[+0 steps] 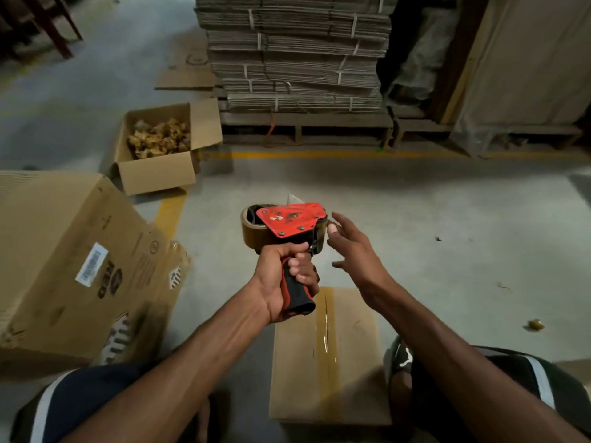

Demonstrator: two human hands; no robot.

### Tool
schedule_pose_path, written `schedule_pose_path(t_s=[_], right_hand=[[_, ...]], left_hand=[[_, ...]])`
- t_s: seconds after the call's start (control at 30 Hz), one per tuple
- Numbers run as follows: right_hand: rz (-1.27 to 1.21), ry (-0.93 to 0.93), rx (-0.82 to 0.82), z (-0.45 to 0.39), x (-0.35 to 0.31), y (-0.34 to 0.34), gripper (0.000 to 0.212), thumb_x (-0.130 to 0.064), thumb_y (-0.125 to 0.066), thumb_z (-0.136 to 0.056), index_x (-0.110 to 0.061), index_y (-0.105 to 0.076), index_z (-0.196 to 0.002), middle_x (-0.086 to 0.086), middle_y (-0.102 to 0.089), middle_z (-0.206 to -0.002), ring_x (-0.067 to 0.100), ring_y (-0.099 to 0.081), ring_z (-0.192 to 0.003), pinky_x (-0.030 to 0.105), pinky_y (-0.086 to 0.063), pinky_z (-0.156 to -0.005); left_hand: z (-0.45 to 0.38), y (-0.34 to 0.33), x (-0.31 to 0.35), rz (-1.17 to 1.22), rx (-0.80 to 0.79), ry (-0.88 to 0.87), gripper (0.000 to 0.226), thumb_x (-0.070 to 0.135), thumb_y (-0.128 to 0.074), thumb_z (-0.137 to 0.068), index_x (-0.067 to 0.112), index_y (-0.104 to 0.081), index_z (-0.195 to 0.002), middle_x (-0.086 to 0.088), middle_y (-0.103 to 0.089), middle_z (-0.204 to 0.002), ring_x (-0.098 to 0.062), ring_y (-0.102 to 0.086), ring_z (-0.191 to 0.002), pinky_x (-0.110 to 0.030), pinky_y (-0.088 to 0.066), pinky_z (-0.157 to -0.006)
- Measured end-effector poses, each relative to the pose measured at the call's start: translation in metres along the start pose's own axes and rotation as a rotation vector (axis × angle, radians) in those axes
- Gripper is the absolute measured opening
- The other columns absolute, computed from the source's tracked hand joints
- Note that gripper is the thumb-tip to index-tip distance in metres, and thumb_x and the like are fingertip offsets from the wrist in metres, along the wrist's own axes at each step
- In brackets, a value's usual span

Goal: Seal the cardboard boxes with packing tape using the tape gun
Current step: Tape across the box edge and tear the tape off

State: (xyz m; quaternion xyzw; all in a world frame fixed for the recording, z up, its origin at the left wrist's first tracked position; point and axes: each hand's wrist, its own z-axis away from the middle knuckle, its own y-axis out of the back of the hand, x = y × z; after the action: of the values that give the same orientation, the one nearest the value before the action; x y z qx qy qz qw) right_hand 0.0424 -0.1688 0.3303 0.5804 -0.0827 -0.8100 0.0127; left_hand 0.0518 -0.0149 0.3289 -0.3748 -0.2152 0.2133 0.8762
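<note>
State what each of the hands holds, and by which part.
Left hand grips the tape gun by its black-and-red handle. Right hand holds nothing, fingers spread beside the gun's front.

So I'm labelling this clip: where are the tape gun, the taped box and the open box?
tape gun (pixel 289 220): head view, red side plate.
taped box (pixel 351 353): head view, bare top.
open box (pixel 156 177): head view, front wall.

You hold a red tape gun (pixel 292 222) with a black-and-red handle and brown tape roll (pixel 252 233), above a tan box (pixel 355 362) striped with glossy amber tape, near yellow floor lines (pixel 313 154).
</note>
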Motion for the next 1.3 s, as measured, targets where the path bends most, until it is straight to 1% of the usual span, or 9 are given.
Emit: schedule_pose_path(t_s=[0.2,0.3,0.43,0.57,0.73,0.87,1.07,1.2,1.3], right_hand=[[-0.109,-0.014,0.000,0.001,0.003,0.002,0.054,-0.061,-0.039,-0.103,-0.047,-0.034,-0.155,-0.011,-0.049,-0.155,0.014,-0.045,-0.139,0.051,-0.037,-0.112],[-0.121,-0.013,0.057,0.006,0.008,0.005,0.062,-0.066,-0.034,-0.099,-0.041,-0.037,-0.156,-0.014,-0.062,-0.141,0.015,-0.048,-0.137,0.052,-0.036,-0.108],[-0.100,0.003,0.091,0.012,0.013,0.007,0.058,-0.063,-0.029,-0.103,-0.036,-0.043,-0.152,-0.024,-0.070,-0.115,0.019,-0.051,-0.138,0.054,-0.039,-0.107],[-0.121,-0.008,0.137,0.020,0.013,0.007,0.053,-0.058,-0.028,-0.107,-0.031,-0.055,-0.143,-0.009,-0.074,-0.121,0.022,-0.059,-0.130,0.056,-0.042,-0.108],[-0.072,0.024,0.229,0.021,0.015,0.009,0.049,-0.054,-0.028,-0.109,-0.028,-0.063,-0.132,-0.004,-0.080,-0.095,0.018,-0.068,-0.113,0.048,-0.046,-0.098],[-0.036,0.021,0.289,0.019,0.017,0.013,0.045,-0.052,-0.036,-0.109,-0.027,-0.074,-0.111,0.003,-0.070,-0.072,0.024,-0.074,-0.091,0.052,-0.054,-0.089],[0.071,-0.065,0.164,0.018,0.020,0.009,0.048,-0.050,-0.040,-0.109,-0.023,-0.079,-0.096,0.007,-0.071,-0.083,0.029,-0.074,-0.090,0.042,-0.054,-0.074],[0.052,-0.215,0.045,0.019,0.014,0.006,0.059,-0.055,-0.032,-0.109,-0.020,-0.079,-0.102,0.010,-0.073,-0.100,0.031,-0.072,-0.096,0.041,-0.055,-0.075],[-0.030,-0.325,-0.004,0.021,0.008,0.003,0.073,-0.067,-0.028,-0.104,-0.017,-0.080,-0.099,0.009,-0.074,-0.106,0.032,-0.073,-0.098,0.047,-0.056,-0.084]], left_hand=[[-0.003,-0.007,0.005,0.026,0.014,-0.004,0.028,0.015,-0.054,-0.086,0.016,-0.041,-0.062,0.007,-0.036,-0.045,-0.007,-0.034,-0.035,-0.018,-0.036,-0.038],[-0.002,-0.008,0.007,0.054,0.019,-0.015,0.025,0.013,-0.055,-0.083,0.015,-0.040,-0.063,0.007,-0.036,-0.045,-0.007,-0.034,-0.036,-0.019,-0.036,-0.037],[0.004,-0.007,0.007,0.060,0.031,-0.021,0.026,0.012,-0.056,-0.083,0.014,-0.042,-0.061,0.006,-0.036,-0.045,-0.007,-0.034,-0.037,-0.018,-0.036,-0.038],[0.011,-0.004,0.004,0.038,0.041,-0.006,0.027,0.013,-0.056,-0.085,0.014,-0.042,-0.062,0.006,-0.036,-0.046,-0.008,-0.034,-0.037,-0.018,-0.035,-0.038],[0.018,-0.002,0.003,0.032,0.035,-0.001,0.026,0.012,-0.055,-0.086,0.013,-0.043,-0.062,0.006,-0.036,-0.045,-0.007,-0.034,-0.037,-0.017,-0.035,-0.038],[0.020,0.002,0.008,0.027,0.043,-0.031,0.027,0.012,-0.054,-0.086,0.014,-0.042,-0.062,0.007,-0.037,-0.045,-0.007,-0.034,-0.036,-0.018,-0.034,-0.039],[0.023,0.004,0.009,-0.099,0.072,-0.079,0.024,0.011,-0.055,-0.081,0.017,-0.041,-0.062,0.008,-0.035,-0.045,-0.006,-0.032,-0.037,-0.019,-0.033,-0.038],[0.025,0.002,0.002,-0.312,0.108,-0.096,0.029,0.013,-0.054,-0.085,0.021,-0.039,-0.061,0.008,-0.033,-0.048,-0.007,-0.029,-0.039,-0.020,-0.029,-0.039],[0.028,-0.001,0.000,-0.468,0.143,-0.110,0.030,0.014,-0.056,-0.087,0.020,-0.045,-0.060,0.007,-0.033,-0.052,-0.008,-0.028,-0.040,-0.021,-0.029,-0.039]])
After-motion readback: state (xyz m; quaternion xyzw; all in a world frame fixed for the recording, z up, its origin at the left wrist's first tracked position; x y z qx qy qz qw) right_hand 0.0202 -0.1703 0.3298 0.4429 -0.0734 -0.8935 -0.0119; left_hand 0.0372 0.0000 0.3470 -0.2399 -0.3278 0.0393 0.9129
